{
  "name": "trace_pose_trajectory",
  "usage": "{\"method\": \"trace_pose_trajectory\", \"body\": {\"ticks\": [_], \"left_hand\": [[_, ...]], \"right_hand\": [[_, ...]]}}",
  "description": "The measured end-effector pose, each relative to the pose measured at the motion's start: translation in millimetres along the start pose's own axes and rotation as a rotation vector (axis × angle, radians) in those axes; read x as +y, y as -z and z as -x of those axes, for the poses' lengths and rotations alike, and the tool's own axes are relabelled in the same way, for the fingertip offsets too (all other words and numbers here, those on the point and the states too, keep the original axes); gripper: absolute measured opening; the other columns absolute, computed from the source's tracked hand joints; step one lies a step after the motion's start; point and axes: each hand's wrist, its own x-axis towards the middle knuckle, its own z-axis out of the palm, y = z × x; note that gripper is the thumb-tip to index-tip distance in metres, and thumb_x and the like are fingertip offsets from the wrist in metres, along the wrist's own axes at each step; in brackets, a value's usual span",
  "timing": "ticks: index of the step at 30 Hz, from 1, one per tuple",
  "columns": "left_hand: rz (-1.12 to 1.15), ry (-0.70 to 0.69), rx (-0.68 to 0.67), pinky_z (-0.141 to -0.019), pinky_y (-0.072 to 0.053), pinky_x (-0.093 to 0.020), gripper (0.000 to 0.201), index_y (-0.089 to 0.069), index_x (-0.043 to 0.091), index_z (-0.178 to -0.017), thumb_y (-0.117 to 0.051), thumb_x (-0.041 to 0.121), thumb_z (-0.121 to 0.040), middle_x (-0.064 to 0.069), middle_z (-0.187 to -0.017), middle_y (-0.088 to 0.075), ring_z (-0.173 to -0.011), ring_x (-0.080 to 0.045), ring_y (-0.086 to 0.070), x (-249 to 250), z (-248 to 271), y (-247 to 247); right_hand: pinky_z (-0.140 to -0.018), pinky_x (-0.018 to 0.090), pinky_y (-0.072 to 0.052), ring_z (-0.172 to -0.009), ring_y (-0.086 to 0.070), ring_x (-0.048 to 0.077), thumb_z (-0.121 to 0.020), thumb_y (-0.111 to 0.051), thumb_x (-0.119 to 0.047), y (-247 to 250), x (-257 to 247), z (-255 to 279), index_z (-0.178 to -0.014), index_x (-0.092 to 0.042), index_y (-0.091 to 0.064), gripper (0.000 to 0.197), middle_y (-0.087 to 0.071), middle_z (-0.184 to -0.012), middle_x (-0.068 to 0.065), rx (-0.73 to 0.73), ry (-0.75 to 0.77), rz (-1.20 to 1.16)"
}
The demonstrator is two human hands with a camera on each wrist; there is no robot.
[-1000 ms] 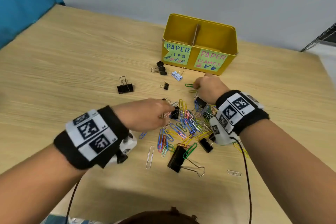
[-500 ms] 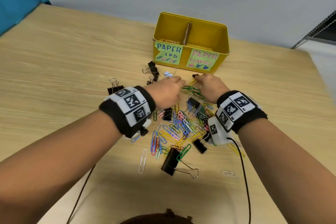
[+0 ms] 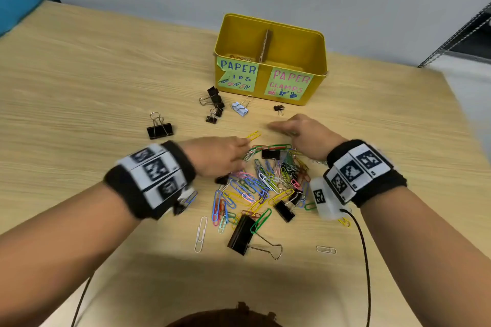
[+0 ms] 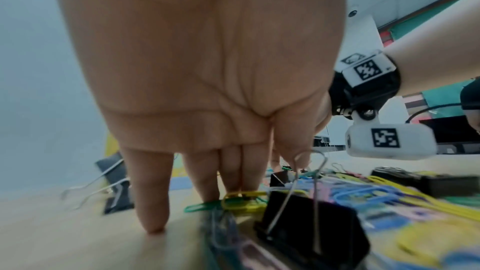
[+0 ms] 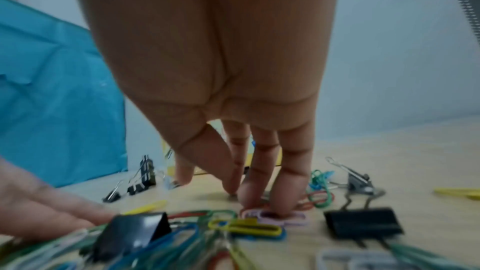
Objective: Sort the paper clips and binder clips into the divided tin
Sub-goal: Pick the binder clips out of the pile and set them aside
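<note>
The yellow divided tin (image 3: pixel 271 34) stands at the back, its left half labelled for paper clips and its right half for clamps. A heap of coloured paper clips (image 3: pixel 260 183) mixed with black binder clips lies in front of it. My left hand (image 3: pixel 218 156) rests on the heap's left edge, and its straight fingers (image 4: pixel 207 182) touch green and yellow clips (image 4: pixel 233 202). My right hand (image 3: pixel 300 133) is at the heap's far edge, where its straight fingertips (image 5: pixel 285 202) press a pink clip (image 5: pixel 275 218). Neither hand holds anything.
Loose binder clips lie left of the heap (image 3: pixel 159 129) and in front of the tin (image 3: pixel 215 103), along with a white one (image 3: pixel 240 109) and a tiny black one (image 3: pixel 279 108). A large black binder clip (image 3: pixel 241 233) sits at the heap's near edge. A wrist cable (image 3: pixel 364 260) trails on the right.
My left hand reached to the heap's far edge, then drew back to its left side. The right hand stayed at the far edge. A yellow clip now lies apart between the hands.
</note>
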Motion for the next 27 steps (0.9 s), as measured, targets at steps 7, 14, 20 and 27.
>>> {"method": "trace_pose_trajectory", "body": {"ticks": [7,14,20,27], "left_hand": [[0.195,0.106,0.211,-0.105,-0.039,-0.037,0.05,-0.048,0.017,-0.132,-0.047,0.045,-0.09,-0.01,-0.131,-0.05,-0.122,-0.024,-0.049,-13.4,49.4,-16.3],[0.126,0.13,0.078,-0.069,-0.042,-0.025,0.039,-0.059,0.015,-0.106,-0.072,0.022,-0.07,0.002,-0.089,-0.053,-0.079,-0.015,-0.049,-0.2,46.9,-13.4],[0.375,0.133,0.224,-0.068,-0.052,-0.028,0.028,-0.063,0.014,-0.096,-0.06,-0.002,-0.074,-0.004,-0.081,-0.071,-0.068,-0.02,-0.063,-11.2,47.3,9.2],[0.916,0.155,0.511,-0.061,-0.058,-0.024,0.032,-0.058,0.018,-0.081,-0.058,-0.014,-0.078,-0.001,-0.063,-0.061,-0.053,-0.011,-0.058,-28.3,22.4,31.6]], "right_hand": [[-0.096,0.034,-0.042,-0.114,-0.052,0.031,-0.087,-0.046,-0.004,-5.6,-16.5,10.8,-0.119,-0.02,-0.059,0.038,-0.049,-0.119,0.012,0.064,-0.039,0.131],[-0.077,0.025,-0.039,-0.102,-0.056,0.027,-0.081,-0.061,-0.008,-25.1,-39.7,-2.1,-0.104,-0.011,-0.063,0.023,-0.06,-0.11,0.011,0.032,0.072,0.113],[-0.093,0.029,-0.041,-0.11,-0.054,0.028,-0.086,-0.047,0.005,-17.2,-42.3,-10.6,-0.114,-0.011,-0.06,0.035,-0.052,-0.121,0.014,0.28,0.011,-0.087],[-0.081,0.024,-0.039,-0.108,-0.056,0.029,-0.088,-0.041,0.0,-15.9,-31.9,2.9,-0.104,-0.009,-0.065,0.031,-0.061,-0.117,0.013,0.063,-0.117,-0.039]]}}
